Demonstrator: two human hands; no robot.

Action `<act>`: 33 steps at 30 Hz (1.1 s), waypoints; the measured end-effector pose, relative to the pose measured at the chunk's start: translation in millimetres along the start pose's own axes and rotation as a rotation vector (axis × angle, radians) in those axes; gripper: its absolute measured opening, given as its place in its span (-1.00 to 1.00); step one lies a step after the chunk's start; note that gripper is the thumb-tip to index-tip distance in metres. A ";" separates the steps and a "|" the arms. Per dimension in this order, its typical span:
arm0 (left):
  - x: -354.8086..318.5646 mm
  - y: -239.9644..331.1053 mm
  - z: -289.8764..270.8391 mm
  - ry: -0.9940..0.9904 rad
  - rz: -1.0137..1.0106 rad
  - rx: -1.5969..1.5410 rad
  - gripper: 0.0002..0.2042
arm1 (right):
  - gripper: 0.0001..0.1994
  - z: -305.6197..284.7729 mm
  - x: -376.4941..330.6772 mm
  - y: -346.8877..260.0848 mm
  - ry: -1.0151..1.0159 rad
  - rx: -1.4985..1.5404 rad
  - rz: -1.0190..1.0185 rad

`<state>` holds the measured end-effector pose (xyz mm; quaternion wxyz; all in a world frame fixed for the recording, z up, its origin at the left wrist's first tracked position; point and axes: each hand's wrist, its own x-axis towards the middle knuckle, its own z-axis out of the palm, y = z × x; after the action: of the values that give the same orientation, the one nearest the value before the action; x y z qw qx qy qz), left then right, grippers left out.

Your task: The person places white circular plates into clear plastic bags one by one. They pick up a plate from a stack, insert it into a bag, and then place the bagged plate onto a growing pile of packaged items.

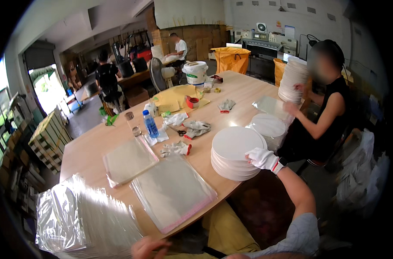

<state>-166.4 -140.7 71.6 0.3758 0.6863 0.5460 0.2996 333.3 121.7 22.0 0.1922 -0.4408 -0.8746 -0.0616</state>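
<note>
Low at the frame's bottom edge, the bare left hand (150, 248) curls loosely, gripping nothing, just beside a shiny heap of clear plastic bags (82, 220). Farther along the wooden table (88, 149), the gloved right hand (262, 159) rests its fingers on the near edge of a stack of white round discs (236, 153). Flat clear sleeves (172, 192) lie between the two hands.

Right hand (262, 159) rests on the near edge of the disc stack (236, 152), at the table's (88, 149) right side. Left of the stack lie two bag piles (172, 192), one behind the other. Left hand (150, 248) sits low, beside the crumpled bags (82, 218). Behind them: gloves (175, 148), a bottle (150, 124). A co-worker (324, 108) sits right.
</note>
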 end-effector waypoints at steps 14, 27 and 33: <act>195.2 -8.6 155.5 0.025 -0.185 -1.100 -0.61 | -0.75 -16.4 -44.4 -146.3 0.077 0.389 -0.275; 139.8 -148.6 49.4 0.563 0.103 -0.606 -0.67 | -0.66 138.6 53.3 -190.7 0.000 1.319 0.452; 140.7 -148.7 44.2 0.619 0.115 -0.634 -0.68 | -0.76 130.9 70.6 -176.7 -0.192 0.928 0.322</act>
<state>-176.5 6.1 -77.4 0.3692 0.4443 0.4750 0.6638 118.1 104.1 -59.7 0.2937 -0.4420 -0.7444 0.4053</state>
